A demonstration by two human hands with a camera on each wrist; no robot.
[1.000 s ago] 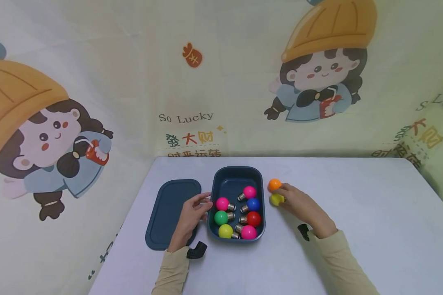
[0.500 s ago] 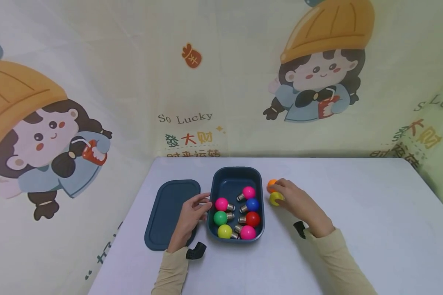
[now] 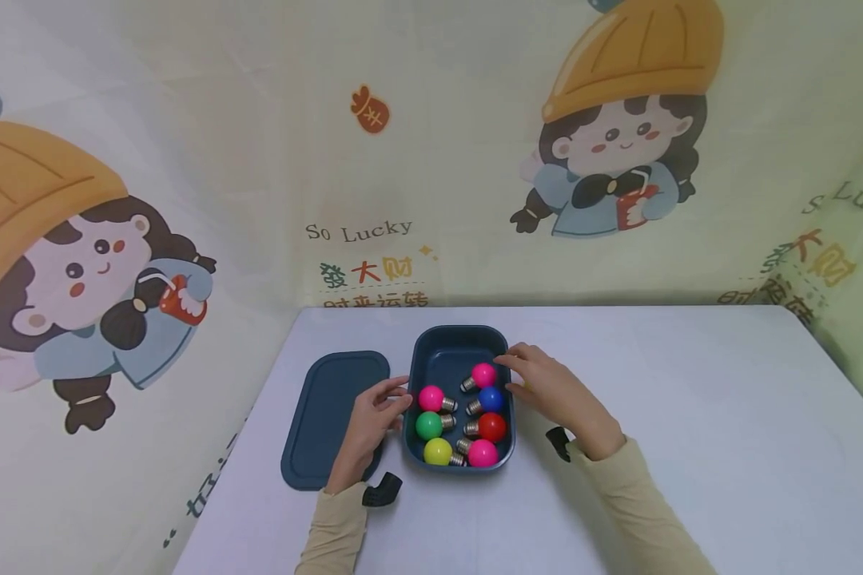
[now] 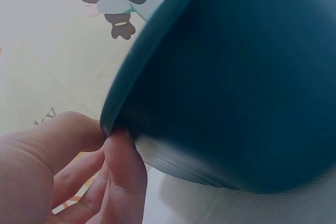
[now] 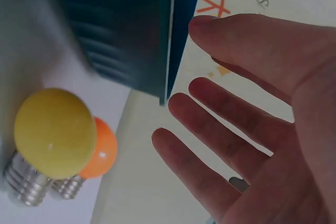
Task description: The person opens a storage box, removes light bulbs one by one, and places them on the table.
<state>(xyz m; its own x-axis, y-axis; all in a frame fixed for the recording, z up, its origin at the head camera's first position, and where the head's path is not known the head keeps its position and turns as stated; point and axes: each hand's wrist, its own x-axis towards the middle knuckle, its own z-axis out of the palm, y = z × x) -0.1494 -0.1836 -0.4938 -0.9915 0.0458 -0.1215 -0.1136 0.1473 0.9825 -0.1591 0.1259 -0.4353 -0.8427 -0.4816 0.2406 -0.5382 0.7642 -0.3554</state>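
A dark blue plastic box [image 3: 442,363] holds several toy light bulbs with coloured round heads and silver screw bases. Among them are a green bulb [image 3: 429,426], a blue bulb [image 3: 491,399] and a red bulb [image 3: 492,427]. My left hand [image 3: 377,411] pinches the box's left rim between thumb and finger. Over the right rim, my right hand [image 3: 550,389] reaches with spread fingers and nothing in them. Below it, in the right wrist view, a yellow bulb [image 5: 55,132] and an orange bulb [image 5: 105,148] stand outside the box; the hand mostly hides them in the head view.
A flat dark blue lid [image 3: 331,415] lies on the white table [image 3: 662,383] left of the box, partly under my left forearm. A printed cloth [image 3: 475,200] hangs behind the table.
My right hand has moved left from the yellow and orange bulbs to the box's right rim. The left hand and the bulbs in the box have stayed put.
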